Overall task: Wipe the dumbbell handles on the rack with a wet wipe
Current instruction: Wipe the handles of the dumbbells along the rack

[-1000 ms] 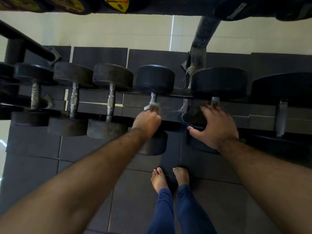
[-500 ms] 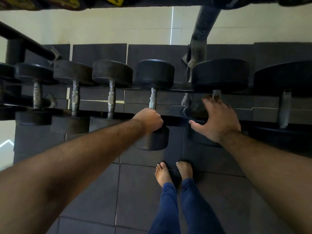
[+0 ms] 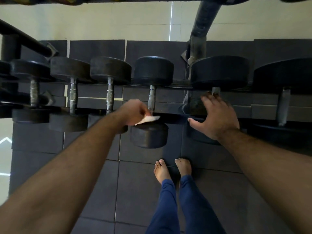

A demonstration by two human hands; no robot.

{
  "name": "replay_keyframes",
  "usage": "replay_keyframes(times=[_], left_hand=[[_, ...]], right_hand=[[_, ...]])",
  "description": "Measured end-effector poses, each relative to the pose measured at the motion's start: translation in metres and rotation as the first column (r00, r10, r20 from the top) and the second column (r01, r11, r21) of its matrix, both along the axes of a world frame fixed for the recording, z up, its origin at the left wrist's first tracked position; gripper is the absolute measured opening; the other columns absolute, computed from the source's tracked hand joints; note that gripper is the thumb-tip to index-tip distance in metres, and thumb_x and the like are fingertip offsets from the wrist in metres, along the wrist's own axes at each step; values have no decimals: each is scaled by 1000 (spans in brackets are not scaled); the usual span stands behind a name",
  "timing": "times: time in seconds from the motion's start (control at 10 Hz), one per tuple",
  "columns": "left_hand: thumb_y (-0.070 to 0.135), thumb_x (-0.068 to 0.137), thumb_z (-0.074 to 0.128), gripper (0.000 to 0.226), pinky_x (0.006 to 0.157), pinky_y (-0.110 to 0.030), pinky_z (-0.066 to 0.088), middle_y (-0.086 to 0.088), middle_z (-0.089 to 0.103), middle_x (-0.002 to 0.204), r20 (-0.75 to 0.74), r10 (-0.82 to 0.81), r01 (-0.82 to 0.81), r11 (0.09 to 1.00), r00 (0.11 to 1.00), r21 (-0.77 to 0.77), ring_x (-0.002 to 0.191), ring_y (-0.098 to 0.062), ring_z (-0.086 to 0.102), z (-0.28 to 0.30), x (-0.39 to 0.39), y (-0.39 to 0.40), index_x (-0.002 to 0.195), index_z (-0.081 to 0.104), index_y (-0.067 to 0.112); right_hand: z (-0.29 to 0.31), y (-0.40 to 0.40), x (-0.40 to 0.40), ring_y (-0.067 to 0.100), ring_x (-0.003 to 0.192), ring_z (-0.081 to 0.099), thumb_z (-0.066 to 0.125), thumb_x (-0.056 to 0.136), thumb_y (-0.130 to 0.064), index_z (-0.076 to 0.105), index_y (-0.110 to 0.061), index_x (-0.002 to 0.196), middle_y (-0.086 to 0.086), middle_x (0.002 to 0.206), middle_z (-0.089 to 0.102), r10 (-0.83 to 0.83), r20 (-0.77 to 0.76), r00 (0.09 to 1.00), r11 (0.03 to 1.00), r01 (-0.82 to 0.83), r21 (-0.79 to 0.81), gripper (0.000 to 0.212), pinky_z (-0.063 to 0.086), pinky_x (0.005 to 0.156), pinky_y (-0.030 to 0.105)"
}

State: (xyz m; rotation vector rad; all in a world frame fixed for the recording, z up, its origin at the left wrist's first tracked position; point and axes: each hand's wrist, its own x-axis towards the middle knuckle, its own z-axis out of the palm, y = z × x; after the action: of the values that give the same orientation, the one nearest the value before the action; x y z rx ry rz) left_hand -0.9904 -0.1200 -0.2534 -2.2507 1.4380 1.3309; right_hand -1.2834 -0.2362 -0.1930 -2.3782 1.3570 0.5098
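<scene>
I pinch the small white wet wipe point(image 3: 148, 119), limp and light, in my left hand point(image 3: 133, 112) at the near end of the knurled steel dumbbell handle point(image 3: 151, 98) on the black metal rack point(image 3: 175, 118). My right hand point(image 3: 217, 117) rests flat, fingers spread, on the heavier black dumbbell point(image 3: 219, 73) beside it, covering its handle. The handle looks stiff and grippy, best wrapped mid-shaft; its near end is hidden behind my fingers.

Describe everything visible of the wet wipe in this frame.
The wet wipe is a small, white, crumpled sheet, thin and soft-looking. The left hand pinches one end; the free end sticks out to the right, just above the near head of the dumbbell and below its metal handle. Whether it touches the handle cannot be told.
</scene>
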Motion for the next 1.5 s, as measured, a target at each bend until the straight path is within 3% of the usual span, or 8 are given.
replay_keyframes(times=[0.2, 0.7, 0.8, 1.1, 1.2, 1.3, 1.4, 1.5], left_hand=[[25, 92, 77, 9, 75, -44, 66, -8, 77, 92, -37, 719, -713, 678, 694, -181, 84, -28, 75, -12, -22, 3, 91, 78, 16], [-24, 90, 46, 46, 73, -28, 62, -7, 75, 95, -456, 734, -670, 664, 503, 330, 84, -17, 74, -43, 21, -38, 106, 72, 10], [-21, 81, 59, 43, 96, -41, 58, -19, 75, 103, -376, 535, -379, 827, 756, 414, 101, -30, 72, -57, 20, -23, 101, 78, 12], [-22, 88, 49, 37, 77, -40, 56, -13, 67, 95, -558, 720, -755, 613, 412, 234, 90, -29, 65, -45, 47, -66, 102, 69, 6], [-17, 89, 47, 50, 78, -42, 59, -16, 71, 98, -343, 781, -683, 623, 521, 382, 96, -33, 69, -122, 13, -20, 124, 70, 10], [11, 99, 22, 58, 103, -64, 44, -33, 56, 137, -253, 810, -820, 565, 529, 90, 125, -52, 60, -291, -183, 177, 151, 11, 33], [10, 97, 19, 54, 102, -67, 41, -33, 56, 132, -231, 774, -796, 605, 590, -7, 128, -53, 57, -288, -181, 176, 147, 14, 29], [-7, 94, 47, 38, 80, -44, 57, -14, 69, 92, -328, 770, -827, 557, 547, -71, 107, -41, 69, -109, -2, -44, 119, 70, 11]], right_hand=[[-2, 1, 1, 26, 162, 24, 55, 81, -87, 34, -21, 165, 3, 176, 28, 1, 3, 1000, 1000, -1, -6, 109, 29, 129, 51], [-4, 2, 1, 27, 160, 26, 58, 83, -84, 36, -22, 163, 4, 174, 31, 1, 2, 1000, 1000, -1, -7, 104, 28, 129, 51], [-3, 0, 1, 26, 161, 26, 58, 83, -84, 35, -22, 164, 4, 174, 30, 5, 2, 1000, 1000, -5, -1, 104, 28, 129, 51], [-5, -1, 0, 27, 159, 30, 56, 83, -84, 38, -21, 162, 4, 171, 36, 13, -3, 1000, 1000, -13, -3, 102, 30, 128, 51], [-5, -1, 1, 27, 159, 30, 57, 84, -84, 38, -21, 162, 5, 171, 36, 18, -8, 1000, 1000, -18, -2, 102, 30, 128, 52], [-5, -1, 1, 27, 159, 29, 57, 84, -84, 39, -21, 162, 5, 171, 35, 17, -4, 1000, 1000, -17, -3, 102, 31, 128, 52], [-5, 0, 0, 27, 157, 32, 59, 84, -83, 40, -21, 160, 5, 169, 39, 17, -11, 1000, 1000, -17, -10, 100, 33, 126, 52], [-3, 1, 1, 27, 158, 31, 59, 84, -83, 39, -22, 162, 4, 170, 37, 14, -19, 1000, 1000, -14, -5, 101, 31, 127, 51]])
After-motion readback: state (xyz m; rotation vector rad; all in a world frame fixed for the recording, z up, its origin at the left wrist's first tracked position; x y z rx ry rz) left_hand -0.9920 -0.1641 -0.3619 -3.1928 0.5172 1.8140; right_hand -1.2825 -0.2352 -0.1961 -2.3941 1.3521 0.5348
